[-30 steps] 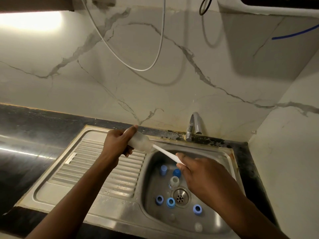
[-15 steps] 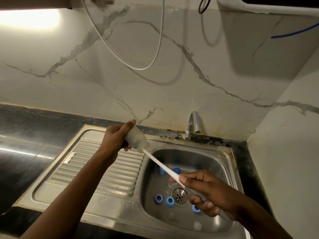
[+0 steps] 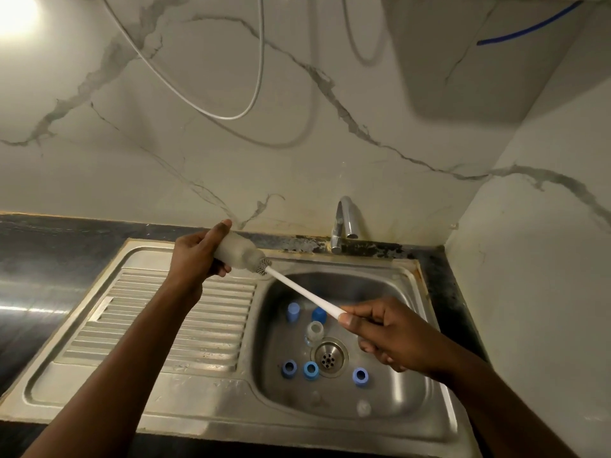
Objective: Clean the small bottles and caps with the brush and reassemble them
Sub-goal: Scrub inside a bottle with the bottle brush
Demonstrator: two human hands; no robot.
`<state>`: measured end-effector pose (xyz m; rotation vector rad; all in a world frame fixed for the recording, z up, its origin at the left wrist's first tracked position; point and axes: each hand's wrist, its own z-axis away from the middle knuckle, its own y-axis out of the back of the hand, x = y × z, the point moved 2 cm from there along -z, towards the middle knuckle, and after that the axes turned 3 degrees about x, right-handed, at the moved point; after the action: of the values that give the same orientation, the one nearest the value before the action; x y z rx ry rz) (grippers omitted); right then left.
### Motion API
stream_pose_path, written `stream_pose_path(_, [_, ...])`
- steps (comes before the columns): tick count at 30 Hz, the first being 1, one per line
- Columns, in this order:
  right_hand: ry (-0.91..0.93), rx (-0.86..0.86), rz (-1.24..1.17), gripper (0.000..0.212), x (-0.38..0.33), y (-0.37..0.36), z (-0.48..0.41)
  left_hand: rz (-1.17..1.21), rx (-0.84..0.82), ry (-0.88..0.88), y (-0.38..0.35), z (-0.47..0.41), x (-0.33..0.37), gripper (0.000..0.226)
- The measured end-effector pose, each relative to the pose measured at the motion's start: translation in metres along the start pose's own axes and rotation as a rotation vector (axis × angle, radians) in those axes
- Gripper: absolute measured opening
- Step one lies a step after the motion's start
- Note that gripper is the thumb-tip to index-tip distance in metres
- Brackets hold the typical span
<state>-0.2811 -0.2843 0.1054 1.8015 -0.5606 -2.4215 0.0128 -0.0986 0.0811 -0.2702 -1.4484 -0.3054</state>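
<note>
My left hand [image 3: 193,259] grips the bottle [image 3: 236,251] over the sink's [image 3: 413,269] rim; my right hand [image 3: 390,332] pinches the brush [image 3: 301,290] handle, bristles at the bottle's mouth. Caps [image 3: 310,370] lie below.

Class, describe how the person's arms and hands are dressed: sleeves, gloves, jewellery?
The left forearm and right forearm are bare, with no sleeve in view. The left hand and right hand wear no gloves; no ring, watch or bracelet shows.
</note>
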Motion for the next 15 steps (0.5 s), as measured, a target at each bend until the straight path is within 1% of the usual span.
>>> stream_pose_path(3, [-0.014,0.032,0.013,0.022,0.006,0.007,0.002,-0.001,0.104,0.028,0.014,-0.012,-0.005,0.037])
stream_pose_path(5, [-0.033,0.065,0.016,0.021,0.011,0.013,0.003,-0.044,0.107,0.036,0.022,-0.019,-0.010,0.043])
stream_pose_path(7, [-0.044,0.090,0.016,0.021,0.015,0.016,0.002,-0.085,0.074,0.049,0.024,-0.022,-0.018,0.046])
stream_pose_path(12, [-0.071,0.146,-0.003,0.022,0.023,0.020,-0.002,-0.182,-0.021,0.071,0.002,-0.018,-0.050,0.033])
stream_pose_path(15, [-0.107,0.185,-0.010,0.023,0.030,0.024,-0.003,-0.308,-0.124,0.066,-0.018,-0.016,-0.078,0.034])
